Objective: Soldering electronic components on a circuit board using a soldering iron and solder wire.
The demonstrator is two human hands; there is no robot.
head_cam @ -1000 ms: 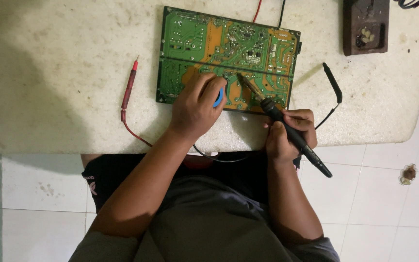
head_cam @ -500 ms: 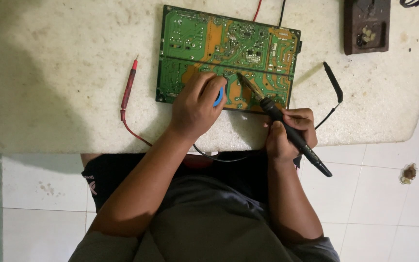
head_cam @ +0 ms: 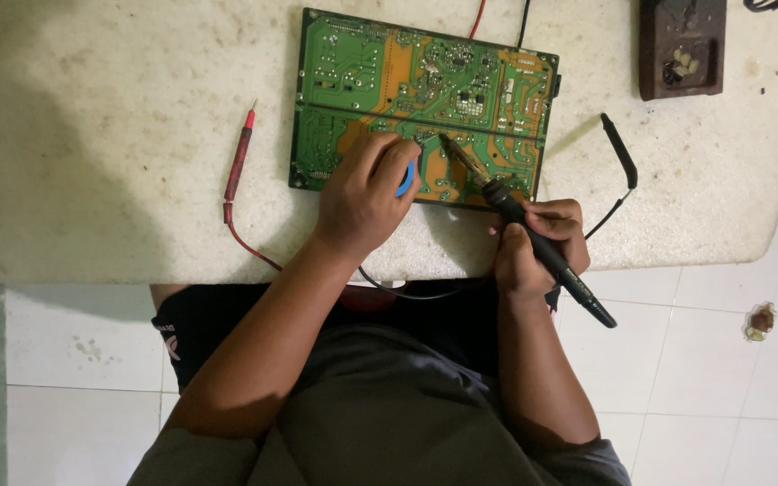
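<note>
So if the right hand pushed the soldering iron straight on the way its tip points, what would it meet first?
The right hand aims the soldering iron up and left. Its tip already looks to be on or just above the green circuit board, so the board's solder side comes first, close to the left hand. Depth is unclear.

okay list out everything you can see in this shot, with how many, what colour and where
circuit board: one, green with orange areas, far middle of the table
soldering iron: one, black, in the right hand, tip on the board
blue round thing: one, mostly hidden under the left hand
red probe: one, lying left of the board
black probe: one, lying right of the board
brown box: one, far right of the table
table: one, off-white, speckled
left hand: on the board's near edge
right hand: gripping the iron
</note>
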